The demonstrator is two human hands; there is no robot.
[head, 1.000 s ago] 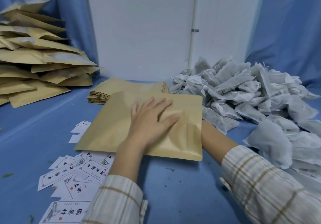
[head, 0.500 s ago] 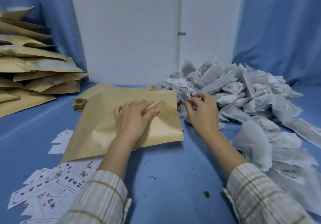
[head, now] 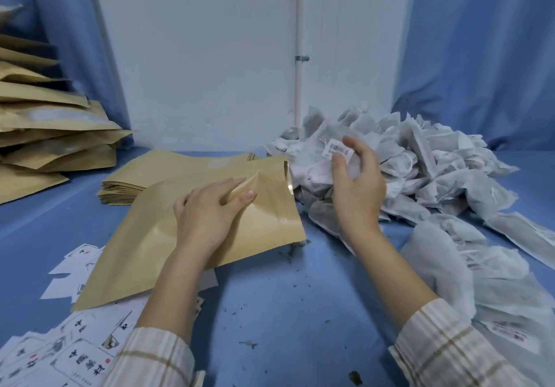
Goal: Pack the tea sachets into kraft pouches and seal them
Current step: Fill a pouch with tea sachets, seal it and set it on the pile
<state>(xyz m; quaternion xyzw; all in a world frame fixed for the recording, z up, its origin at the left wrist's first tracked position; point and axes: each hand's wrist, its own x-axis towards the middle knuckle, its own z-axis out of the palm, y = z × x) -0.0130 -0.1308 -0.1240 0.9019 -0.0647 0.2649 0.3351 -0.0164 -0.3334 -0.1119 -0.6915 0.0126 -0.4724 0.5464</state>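
A flat kraft pouch (head: 144, 245) lies on the blue table with its mouth toward the right. My left hand (head: 210, 212) rests on it and pinches up the upper layer near the mouth, lifting a fold. My right hand (head: 356, 185) grips a white tea sachet (head: 315, 167) carrying a barcode label, at the left edge of the big sachet heap (head: 426, 170). The sachet is raised just right of the pouch mouth.
A stack of empty kraft pouches (head: 156, 173) lies behind the open one. Filled pouches (head: 45, 128) pile up at the far left. Printed paper labels (head: 69, 350) are scattered at the near left. Tea crumbs dot the blue table (head: 285, 311).
My left hand has gone from pressing flat on the pouch to pinching its top layer up. My right hand came out from under the pouch, reached the heap and took hold of a sachet.
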